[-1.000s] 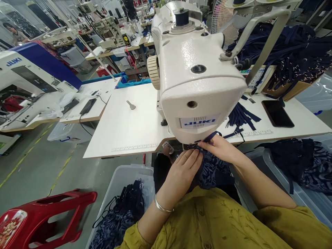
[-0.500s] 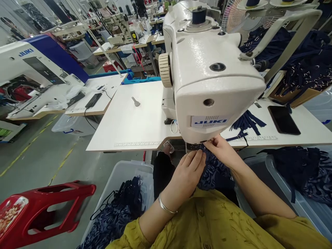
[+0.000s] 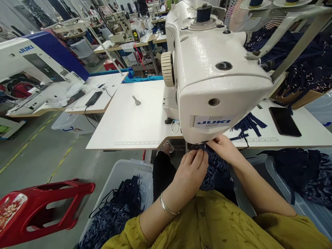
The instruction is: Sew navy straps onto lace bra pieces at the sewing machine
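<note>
A navy patterned garment point(image 3: 216, 167) hangs over my lap, its upper edge reaching under the head of a white sewing machine point(image 3: 220, 86). My left hand point(image 3: 192, 169) is closed on the near edge of the garment, fingers bent together. Just right of it, my right hand point(image 3: 224, 147) pinches the cloth close under the machine head. The machine hides the needle, the presser foot and the tips of my right fingers.
A white worktable point(image 3: 135, 117) carries a small metal plate point(image 3: 136, 101) and a phone point(image 3: 285, 121). Navy straps point(image 3: 250, 124) lie right of the machine. Garment-filled plastic bins point(image 3: 149, 169) stand at both sides. A red stool point(image 3: 59, 207) is at lower left.
Both hands stay on the garment and have shifted very slightly right in the picture. The machine also appears a little further right, as the view has moved slightly.
</note>
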A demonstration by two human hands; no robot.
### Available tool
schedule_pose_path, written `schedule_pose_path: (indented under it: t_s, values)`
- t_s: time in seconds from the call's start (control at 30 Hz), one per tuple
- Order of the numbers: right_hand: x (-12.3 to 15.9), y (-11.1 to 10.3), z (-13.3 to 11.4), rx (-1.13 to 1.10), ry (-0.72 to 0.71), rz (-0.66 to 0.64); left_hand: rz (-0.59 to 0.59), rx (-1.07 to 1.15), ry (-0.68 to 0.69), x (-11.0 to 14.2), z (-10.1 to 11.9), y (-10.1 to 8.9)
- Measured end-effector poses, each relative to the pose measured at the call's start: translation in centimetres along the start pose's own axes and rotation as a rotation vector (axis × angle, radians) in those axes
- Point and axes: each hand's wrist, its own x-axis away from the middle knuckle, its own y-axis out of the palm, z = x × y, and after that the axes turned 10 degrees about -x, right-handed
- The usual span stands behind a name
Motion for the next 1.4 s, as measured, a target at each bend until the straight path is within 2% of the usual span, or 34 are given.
schedule_pose_path:
  t_s: [0.2,0.43,0.73,0.87,1.17,1.4]
  values:
    - [-1.9,0.1,-0.8,0.130,-0.179,-0.007,0.043,-0.198,-0.059,-0.5,1.1,0.3]
    - [-2.7,0.5,0.1,0.180,-0.258,-0.010,0.014,-0.295,-0.113,-0.9,1.7,0.7]
    - [-3.4,0.7,1.6,0.206,-0.353,0.009,-0.028,-0.300,-0.126,-1.2,2.0,0.1]
    - [-3.5,0.5,2.3,0.241,-0.333,0.006,-0.024,-0.313,-0.145,-1.2,2.1,-0.1]
    - [-3.4,0.7,1.4,0.247,-0.402,0.042,-0.026,-0.299,-0.148,-1.2,2.0,0.3]
    - [-3.7,0.3,2.0,0.297,-0.430,0.028,0.004,-0.248,-0.211,-1.1,1.8,0.2]
